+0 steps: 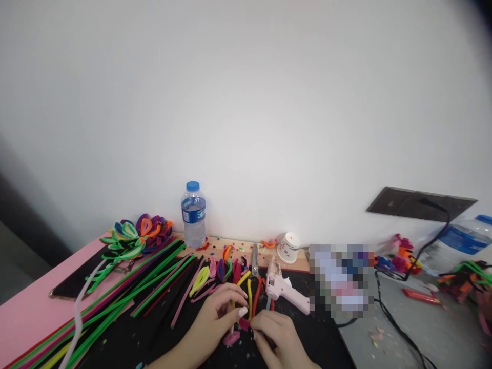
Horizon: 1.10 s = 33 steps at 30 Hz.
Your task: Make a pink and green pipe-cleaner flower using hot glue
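My left hand [215,320] and my right hand [282,341] meet low over the black mat [207,353]. Between their fingertips is a small magenta pipe cleaner piece [244,324]; both hands are pinched at it. Just below, by my left thumb, shows a lighter pink fuzzy piece [231,338], and I cannot tell whether it is joined to the magenta one. Beyond my fingers are bent yellow pipe cleaners [249,297] and red ones [258,291]. A pale pink glue gun [284,292] lies past my right hand, with scissors [255,261] to its left.
Long pipe cleaners [134,287] cover the left side, near a pipe cleaner flower [128,238] and a dark phone [73,279]. A water bottle [193,218] and a paper cup [288,248] stand by the wall. Black cables [400,328] cross the grey surface at right.
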{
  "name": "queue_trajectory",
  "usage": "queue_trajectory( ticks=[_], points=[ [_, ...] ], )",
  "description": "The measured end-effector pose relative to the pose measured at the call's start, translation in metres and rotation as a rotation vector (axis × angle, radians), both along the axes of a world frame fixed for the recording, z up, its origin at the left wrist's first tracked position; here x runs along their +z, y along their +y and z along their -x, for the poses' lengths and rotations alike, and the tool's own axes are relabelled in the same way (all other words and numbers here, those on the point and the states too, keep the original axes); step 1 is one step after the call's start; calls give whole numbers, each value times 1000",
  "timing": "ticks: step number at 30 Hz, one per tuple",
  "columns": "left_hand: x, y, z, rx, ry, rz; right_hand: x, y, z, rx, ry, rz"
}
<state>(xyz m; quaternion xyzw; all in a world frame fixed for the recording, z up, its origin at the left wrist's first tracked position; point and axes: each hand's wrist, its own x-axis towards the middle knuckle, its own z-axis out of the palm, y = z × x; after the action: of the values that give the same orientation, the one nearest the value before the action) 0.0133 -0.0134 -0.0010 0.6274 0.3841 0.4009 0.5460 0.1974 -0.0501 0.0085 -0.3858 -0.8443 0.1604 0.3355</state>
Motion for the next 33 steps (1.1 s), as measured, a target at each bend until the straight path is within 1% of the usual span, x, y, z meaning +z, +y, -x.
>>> queue_trajectory(
  ticks=[7, 15, 22, 28, 33],
  points=[
    [5, 0, -2, -26, -4, 25, -1, 1, 0, 4, -7, -2],
    [14, -1, -1, 7, 51, 6, 0, 0, 1, 5, -18, -4],
    [10, -3, -1, 6, 70, -9, 2, 0, 0, 18, -17, -6],
    [6, -1, -2, -4, 17, 54, 1, 0, 1, 12, -7, -2],
    [8, -1, -2, 10, 46, -7, 2, -1, 1, 12, -2, -12]
  ],
)
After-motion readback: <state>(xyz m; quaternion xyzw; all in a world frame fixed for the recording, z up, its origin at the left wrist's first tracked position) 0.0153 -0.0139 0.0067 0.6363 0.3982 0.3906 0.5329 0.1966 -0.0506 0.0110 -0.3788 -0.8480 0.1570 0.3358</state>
